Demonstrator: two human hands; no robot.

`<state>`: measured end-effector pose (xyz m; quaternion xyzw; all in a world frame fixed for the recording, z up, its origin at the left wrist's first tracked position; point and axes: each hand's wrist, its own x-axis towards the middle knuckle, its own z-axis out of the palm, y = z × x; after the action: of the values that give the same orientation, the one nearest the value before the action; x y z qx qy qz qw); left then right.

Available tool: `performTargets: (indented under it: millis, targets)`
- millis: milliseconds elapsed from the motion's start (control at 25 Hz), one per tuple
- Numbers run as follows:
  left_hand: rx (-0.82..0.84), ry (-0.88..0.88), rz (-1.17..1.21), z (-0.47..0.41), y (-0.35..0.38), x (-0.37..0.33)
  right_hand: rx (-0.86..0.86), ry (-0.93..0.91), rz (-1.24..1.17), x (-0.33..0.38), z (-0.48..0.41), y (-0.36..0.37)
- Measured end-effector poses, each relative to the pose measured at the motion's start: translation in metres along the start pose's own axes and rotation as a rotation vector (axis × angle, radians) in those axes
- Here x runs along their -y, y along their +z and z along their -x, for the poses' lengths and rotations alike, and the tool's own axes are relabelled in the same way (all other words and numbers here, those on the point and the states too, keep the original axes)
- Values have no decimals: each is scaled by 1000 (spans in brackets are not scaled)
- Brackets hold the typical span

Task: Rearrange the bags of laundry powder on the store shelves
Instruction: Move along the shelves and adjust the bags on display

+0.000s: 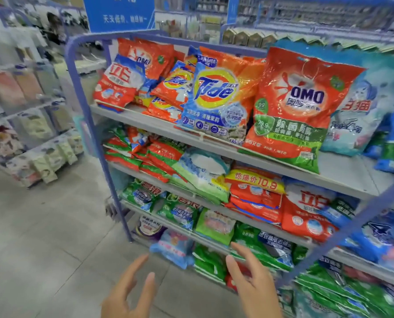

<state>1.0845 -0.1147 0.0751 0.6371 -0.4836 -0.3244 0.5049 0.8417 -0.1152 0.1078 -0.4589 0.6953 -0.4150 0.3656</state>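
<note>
A blue-framed shelf unit [214, 140] holds bags of laundry powder on several tiers. On the top tier stand a red and white bag [119, 82], a large Tide bag [216, 99] and a big red and green OMO bag [297, 109], with a pale blue bag [361, 111] to its right. Lower tiers carry green, red and blue bags, some lying flat. My left hand [127, 292] and my right hand [253, 283] are raised at the bottom of the view with fingers spread, holding nothing, in front of the lowest tiers.
A grey tiled floor [42, 237] spreads out to the left. A white wire rack [30, 134] with packaged goods stands at the far left. A blue sign [120, 12] hangs behind the shelf unit. More shelving runs along the back right.
</note>
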Motion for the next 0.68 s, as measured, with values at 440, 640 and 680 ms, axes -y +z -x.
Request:
performTargets:
  millis: [440, 640, 680]
  targets:
    - [529, 162, 113, -21, 113, -74, -348, 75, 3, -13, 26, -94]
    - [492, 154, 60, -25, 120, -74, -256, 72, 4, -17, 6, -98]
    - [458, 135, 49, -31, 116, -70, -227, 76, -3, -11, -2, -94]
